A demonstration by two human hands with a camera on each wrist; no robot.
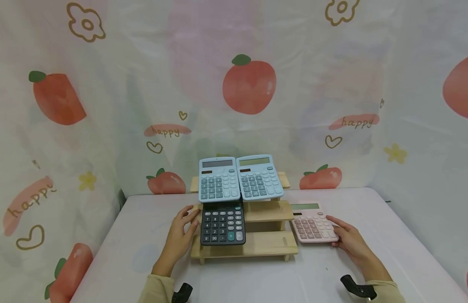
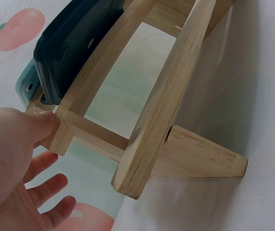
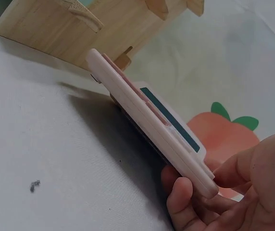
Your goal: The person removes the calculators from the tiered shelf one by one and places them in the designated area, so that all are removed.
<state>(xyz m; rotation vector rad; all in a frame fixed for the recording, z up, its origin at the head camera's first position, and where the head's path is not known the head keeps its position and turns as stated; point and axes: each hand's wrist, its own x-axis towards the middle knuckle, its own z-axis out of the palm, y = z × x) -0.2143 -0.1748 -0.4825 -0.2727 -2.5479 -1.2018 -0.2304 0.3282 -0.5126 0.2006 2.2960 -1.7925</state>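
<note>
My right hand (image 1: 351,240) pinches the right edge of a pink calculator (image 3: 147,125), thumb on its key side and fingers beneath. In the right wrist view the calculator is tilted, with a shadow on the cloth below. At the left end of the tiered wooden stand (image 1: 269,242), my left hand (image 1: 181,231) grips the middle tier's end between thumb and fingers. A black calculator (image 1: 223,223) leans on the stand close to that hand. Two light-blue calculators (image 1: 218,181) lean side by side on the upper part.
A white cloth covers the table (image 1: 256,282). Behind and beside it hangs a printed curtain (image 1: 203,54) with fruit, hearts and lettering. The stand's lower tier (image 1: 256,244) juts toward me, and a dark speck (image 3: 34,186) lies on the cloth.
</note>
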